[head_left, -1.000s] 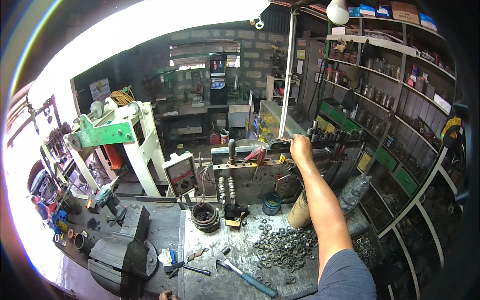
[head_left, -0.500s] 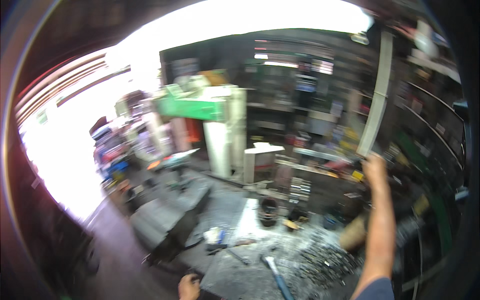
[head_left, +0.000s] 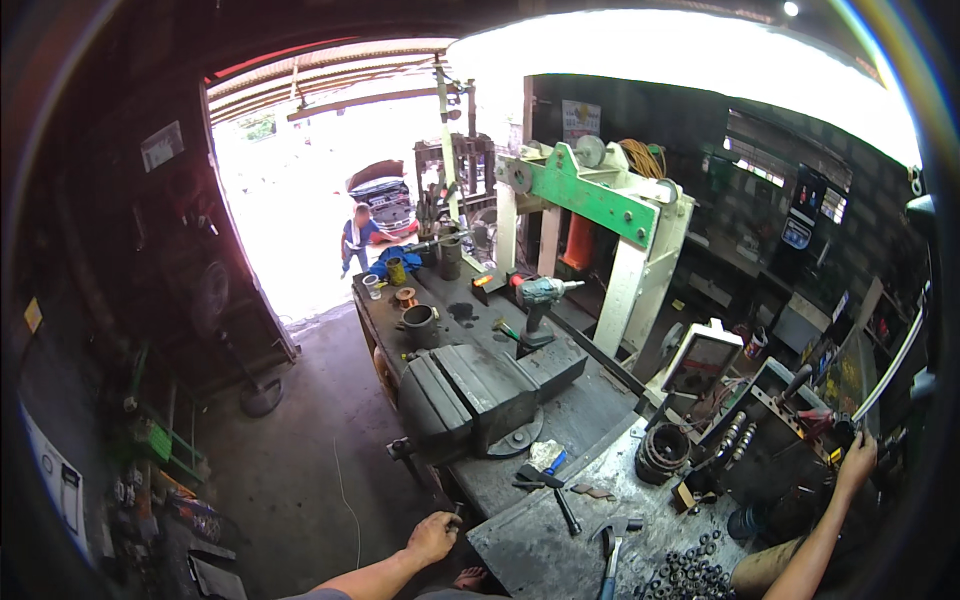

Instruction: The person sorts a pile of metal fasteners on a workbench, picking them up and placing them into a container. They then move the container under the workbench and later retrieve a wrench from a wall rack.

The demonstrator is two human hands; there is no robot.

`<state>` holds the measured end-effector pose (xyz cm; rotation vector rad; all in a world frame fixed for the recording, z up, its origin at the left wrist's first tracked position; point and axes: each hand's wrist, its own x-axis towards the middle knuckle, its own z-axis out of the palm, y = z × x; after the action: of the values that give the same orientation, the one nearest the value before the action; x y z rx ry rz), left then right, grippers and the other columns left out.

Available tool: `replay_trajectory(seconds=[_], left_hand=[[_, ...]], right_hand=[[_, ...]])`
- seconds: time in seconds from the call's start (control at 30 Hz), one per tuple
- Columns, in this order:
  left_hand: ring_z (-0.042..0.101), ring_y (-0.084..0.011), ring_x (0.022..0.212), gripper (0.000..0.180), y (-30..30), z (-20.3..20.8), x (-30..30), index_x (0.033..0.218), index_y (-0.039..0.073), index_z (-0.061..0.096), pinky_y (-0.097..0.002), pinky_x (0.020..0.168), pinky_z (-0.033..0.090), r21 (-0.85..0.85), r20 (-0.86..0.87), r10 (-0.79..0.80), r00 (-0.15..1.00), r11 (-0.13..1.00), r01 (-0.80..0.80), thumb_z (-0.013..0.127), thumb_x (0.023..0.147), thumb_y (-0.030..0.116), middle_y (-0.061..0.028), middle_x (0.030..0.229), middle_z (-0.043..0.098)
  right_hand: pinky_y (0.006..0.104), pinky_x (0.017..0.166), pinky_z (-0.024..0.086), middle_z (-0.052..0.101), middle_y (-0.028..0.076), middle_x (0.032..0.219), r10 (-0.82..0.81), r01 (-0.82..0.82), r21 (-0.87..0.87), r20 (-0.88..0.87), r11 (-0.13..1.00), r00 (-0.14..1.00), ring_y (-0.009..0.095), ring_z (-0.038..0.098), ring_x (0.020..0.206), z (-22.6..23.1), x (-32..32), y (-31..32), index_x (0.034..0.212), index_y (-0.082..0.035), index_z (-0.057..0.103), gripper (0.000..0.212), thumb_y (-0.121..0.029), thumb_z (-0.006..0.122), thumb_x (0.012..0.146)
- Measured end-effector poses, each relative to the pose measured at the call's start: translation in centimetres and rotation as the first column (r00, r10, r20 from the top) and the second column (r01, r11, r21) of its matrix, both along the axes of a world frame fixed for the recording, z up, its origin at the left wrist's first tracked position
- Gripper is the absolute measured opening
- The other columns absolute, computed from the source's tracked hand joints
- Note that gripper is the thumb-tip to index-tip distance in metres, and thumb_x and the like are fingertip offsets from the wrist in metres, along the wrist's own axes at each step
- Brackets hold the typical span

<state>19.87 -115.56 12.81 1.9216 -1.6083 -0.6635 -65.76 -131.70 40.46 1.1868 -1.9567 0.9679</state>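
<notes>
My left hand (head_left: 433, 537) is low in the middle, beside the bench vise (head_left: 470, 395). Its fingers are curled around a small dark piece near the vise screw (head_left: 402, 450); whether this belongs to the vise handle I cannot tell. Far to the right, my right arm is stretched out. My right hand (head_left: 857, 462) is closed at the lower end of a long pale bar (head_left: 890, 375), among dark machine parts; what its fingers grip is hidden. Between my hands lie a hammer (head_left: 612, 560), a dark-headed hammer (head_left: 562, 505) and many small dark metal rings (head_left: 690, 570).
A cordless impact wrench (head_left: 540, 300) stands behind the vise. The green and white press frame (head_left: 600, 200) rises beyond the bench. Open pipe pieces (head_left: 662, 452) stand on the metal top. A standing fan (head_left: 212, 300) is at the left. A person (head_left: 357, 240) is outside the doorway.
The view has swung left and steadied, so the bench and doorway have shifted right in the picture. My right hand is still at the pale bar's lower end; my left hand still appears curled.
</notes>
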Motion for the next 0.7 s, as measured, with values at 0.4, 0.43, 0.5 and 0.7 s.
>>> replay_trajectory(seconds=[0.4, 0.43, 0.5, 0.7], left_hand=[[0.070, -0.0341, 0.114, 0.025, -0.5, 0.5, 0.3, 0.121, 0.010, 0.074, -0.0449, 0.100, 0.056, 0.073, -0.046, -0.010, 0.999, 0.997, 0.013, 0.066, 0.100, 0.020, -0.0125, 0.122, 0.072], [0.070, -0.0342, 0.115, 0.025, -0.5, 0.4, 0.4, 0.121, 0.010, 0.074, -0.0451, 0.101, 0.056, 0.076, -0.051, -0.009, 0.999, 0.997, 0.013, 0.066, 0.100, 0.021, -0.0125, 0.122, 0.072], [0.070, -0.0343, 0.115, 0.026, -0.3, 0.3, 0.7, 0.122, 0.010, 0.074, -0.0453, 0.101, 0.055, 0.073, -0.048, -0.006, 0.999, 0.997, 0.010, 0.065, 0.100, 0.021, -0.0124, 0.123, 0.072], [0.070, -0.0345, 0.116, 0.026, 0.6, -0.1, 1.8, 0.122, 0.010, 0.074, -0.0458, 0.102, 0.055, 0.050, -0.006, 0.000, 1.000, 0.999, 0.001, 0.066, 0.099, 0.020, -0.0125, 0.123, 0.072]], right_hand=[[0.0463, 0.108, 0.049, 0.069, 0.024, 0.131, 0.019, -0.022, 0.119, 0.020, 0.993, 1.000, 0.041, 0.065, 0.124, -0.1, -3.1, -0.2, 0.143, 0.002, 0.065, 0.039, -0.011, 0.061, 0.106], [0.0462, 0.109, 0.048, 0.067, 0.024, 0.135, -0.079, 0.073, 0.154, 0.038, 0.985, 0.996, 0.042, 0.063, 0.127, 0.1, -2.7, 0.0, 0.144, 0.002, 0.063, 0.041, -0.010, 0.062, 0.105], [0.0469, 0.113, 0.045, 0.061, 0.026, 0.143, 0.015, -0.014, 0.131, -0.008, 0.991, 1.000, 0.042, 0.056, 0.136, 0.5, -1.4, 0.2, 0.145, 0.002, 0.062, 0.044, -0.009, 0.064, 0.103], [0.0491, 0.118, 0.042, 0.054, 0.030, 0.153, -0.053, 0.117, 0.301, -0.212, 0.946, 0.976, 0.046, 0.051, 0.141, 1.7, 1.5, 0.2, 0.138, 0.008, 0.064, 0.039, -0.003, 0.063, 0.101]])
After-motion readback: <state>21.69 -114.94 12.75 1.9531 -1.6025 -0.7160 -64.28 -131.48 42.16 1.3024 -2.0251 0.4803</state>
